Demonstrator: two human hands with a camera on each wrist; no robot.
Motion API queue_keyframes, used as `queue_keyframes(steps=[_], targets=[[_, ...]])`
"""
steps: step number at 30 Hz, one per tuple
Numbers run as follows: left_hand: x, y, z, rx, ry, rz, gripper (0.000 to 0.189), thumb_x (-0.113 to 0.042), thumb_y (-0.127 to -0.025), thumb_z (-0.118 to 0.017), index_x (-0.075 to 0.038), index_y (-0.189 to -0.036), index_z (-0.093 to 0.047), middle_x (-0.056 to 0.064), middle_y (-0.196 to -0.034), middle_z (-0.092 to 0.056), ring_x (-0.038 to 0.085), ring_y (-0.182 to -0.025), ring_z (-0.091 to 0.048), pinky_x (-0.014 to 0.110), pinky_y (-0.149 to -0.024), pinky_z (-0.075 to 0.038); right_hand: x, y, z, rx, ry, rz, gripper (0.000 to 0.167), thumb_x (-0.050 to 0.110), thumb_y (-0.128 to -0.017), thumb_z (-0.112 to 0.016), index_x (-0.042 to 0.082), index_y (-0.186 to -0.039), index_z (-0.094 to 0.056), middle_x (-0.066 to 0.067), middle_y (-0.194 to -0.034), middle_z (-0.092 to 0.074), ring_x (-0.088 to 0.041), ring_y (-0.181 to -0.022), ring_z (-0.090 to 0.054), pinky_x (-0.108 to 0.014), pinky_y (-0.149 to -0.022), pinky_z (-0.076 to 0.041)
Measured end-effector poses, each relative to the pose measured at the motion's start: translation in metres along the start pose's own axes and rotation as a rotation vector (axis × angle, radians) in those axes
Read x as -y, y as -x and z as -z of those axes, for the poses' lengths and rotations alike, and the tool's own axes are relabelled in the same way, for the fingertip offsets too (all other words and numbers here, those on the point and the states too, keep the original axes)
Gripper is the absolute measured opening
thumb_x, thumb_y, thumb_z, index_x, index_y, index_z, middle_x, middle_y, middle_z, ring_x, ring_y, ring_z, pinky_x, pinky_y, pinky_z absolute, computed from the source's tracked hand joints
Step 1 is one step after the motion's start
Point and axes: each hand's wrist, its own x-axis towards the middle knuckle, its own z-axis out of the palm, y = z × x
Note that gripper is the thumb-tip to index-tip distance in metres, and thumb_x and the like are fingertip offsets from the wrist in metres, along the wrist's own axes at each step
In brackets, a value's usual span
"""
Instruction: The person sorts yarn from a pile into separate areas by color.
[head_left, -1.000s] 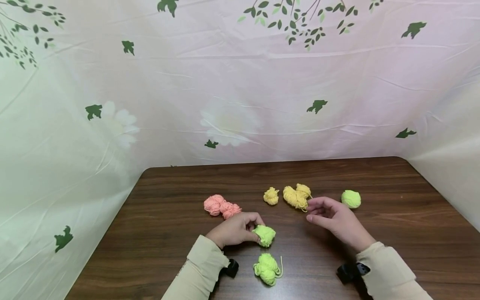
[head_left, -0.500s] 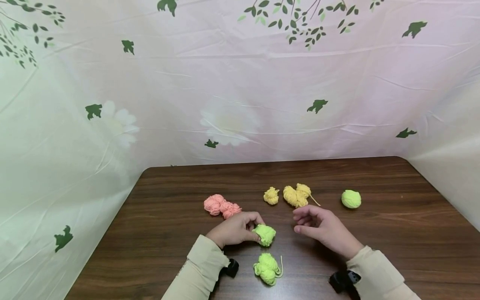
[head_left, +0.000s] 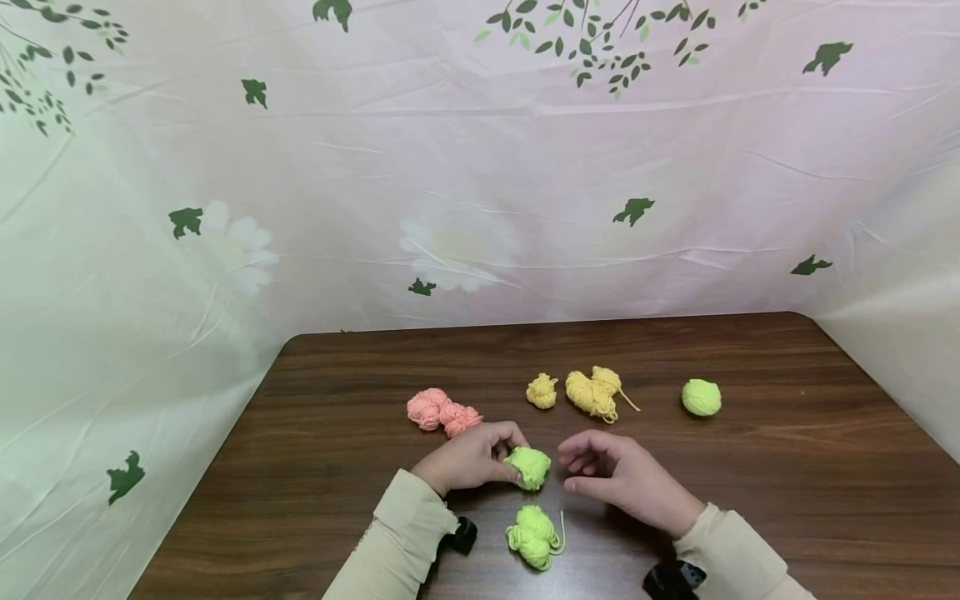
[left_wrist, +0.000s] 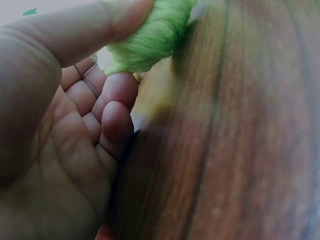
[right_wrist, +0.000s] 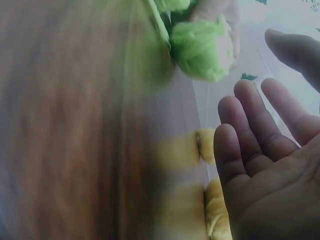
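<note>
My left hand [head_left: 471, 457] pinches a small bright green yarn ball [head_left: 529, 468] between thumb and fingers, over the middle of the table. In the left wrist view the green yarn ball [left_wrist: 150, 42] sits at the fingertips, its wound strands visible. Just right of it my right hand [head_left: 630, 479] hovers with relaxed fingers spread apart, holding nothing; the right wrist view shows its bare palm [right_wrist: 280, 185]. A looser green yarn ball [head_left: 535, 537] with a trailing end lies nearer the front, below the held one.
Two touching coral yarn balls [head_left: 442, 412] lie behind my left hand. Farther back are a small yellow yarn ball [head_left: 542, 391] and a yellow yarn bundle [head_left: 592, 393] with a loose end. Another green yarn ball [head_left: 701, 397] stands at the right on the brown wooden table [head_left: 810, 433].
My right hand has moved left and toward the front, away from the yellow yarn bundle and close to the held green ball. The left hand has stayed in place.
</note>
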Motion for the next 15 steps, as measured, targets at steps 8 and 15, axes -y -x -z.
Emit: queue_keyframes(steps=[8, 15], targets=[[0.000, 0.000, 0.000, 0.000, 0.013, 0.002, 0.026, -0.012, -0.083, -0.083, -0.019, -0.101, -0.067, -0.006, -0.078, -0.058, 0.005, -0.068, -0.050, 0.019, -0.060, -0.042, 0.005, 0.001, -0.012, 0.067, -0.030, 0.020, 0.029, 0.015, -0.088, -0.078, 0.007, -0.114, -0.068, -0.009, -0.106, -0.070, -0.021, -0.089, -0.065, -0.031, -0.079, -0.055], [0.000, -0.001, -0.001, -0.002, -0.006, 0.013, 0.027, -0.011, -0.082, -0.083, -0.020, -0.101, -0.066, -0.006, -0.076, -0.056, 0.005, -0.067, -0.050, 0.019, -0.059, -0.041, 0.009, 0.003, -0.021, 0.122, -0.057, 0.020, 0.029, 0.017, -0.088, -0.078, 0.009, -0.115, -0.068, -0.010, -0.107, -0.069, -0.023, -0.090, -0.065, -0.027, -0.073, -0.054]])
